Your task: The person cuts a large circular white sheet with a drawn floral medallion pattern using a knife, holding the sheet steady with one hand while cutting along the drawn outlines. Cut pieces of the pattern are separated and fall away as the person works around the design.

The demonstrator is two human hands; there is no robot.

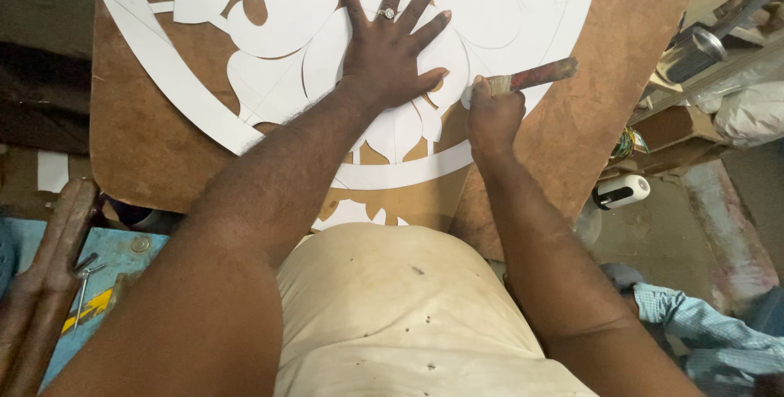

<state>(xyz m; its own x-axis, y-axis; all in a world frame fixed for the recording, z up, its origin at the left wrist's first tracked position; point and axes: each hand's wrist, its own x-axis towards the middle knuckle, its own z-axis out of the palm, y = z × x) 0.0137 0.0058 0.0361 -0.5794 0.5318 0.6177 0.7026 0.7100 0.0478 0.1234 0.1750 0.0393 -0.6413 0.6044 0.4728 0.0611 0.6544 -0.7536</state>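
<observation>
Head view, looking straight down over the person's chest. Left hand (392, 50): palm down, fingers spread wide and flat, pressing on a white paper stencil (278, 29) cut with petal and leaf shapes inside a round band; it grips nothing; a ring (385, 14) sits on one finger. Left forearm: extended forward and angled toward the centre of the sheet, elbow bent near the body. Right hand (492, 111): closed in a fist around a red-handled tool (535, 76), whose handle sticks out to the right and slightly upward; the working end lies hidden under the fist, at the paper's edge just beside the left thumb. Right forearm: reaching forward, nearly straight, wrist bent down toward the sheet. Stencil: lies flat on a brown board (139, 136) with rounded corners, the board showing through the cut-outs; it spans the upper middle of the picture, under both hands. To the right of the board, lower down: a white roll with a black stripe (622, 191). Lower right: a crumpled pale blue checked cloth (694, 323). Lower left: a blue surface (122, 258) with a small metal tool (84, 278) lying on it.
</observation>
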